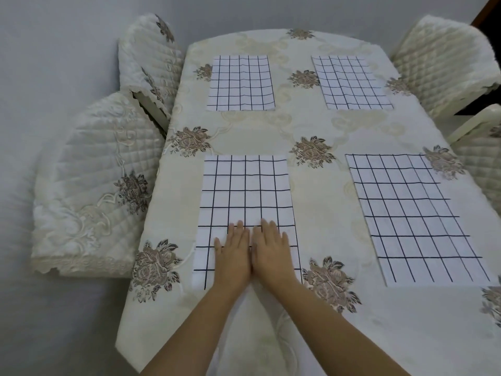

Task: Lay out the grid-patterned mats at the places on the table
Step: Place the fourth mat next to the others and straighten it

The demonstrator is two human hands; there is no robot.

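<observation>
Resting flat on the near left mat (pixel 244 191), my left hand (pixel 233 253) and right hand (pixel 271 251) lie side by side, fingers straight, holding nothing. On the table (pixel 320 210) I also see the far left mat (pixel 241 82), the far right mat (pixel 351 82) and the near right mat (pixel 414 213).

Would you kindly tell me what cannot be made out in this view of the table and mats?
Head view: the near middle of the near-left mat is hidden under the left hand and right hand, which lie flat on it.
Head view: the near-right chair is cut off by the right edge.
Head view: the near end of the tablecloth runs off the bottom edge.
</observation>
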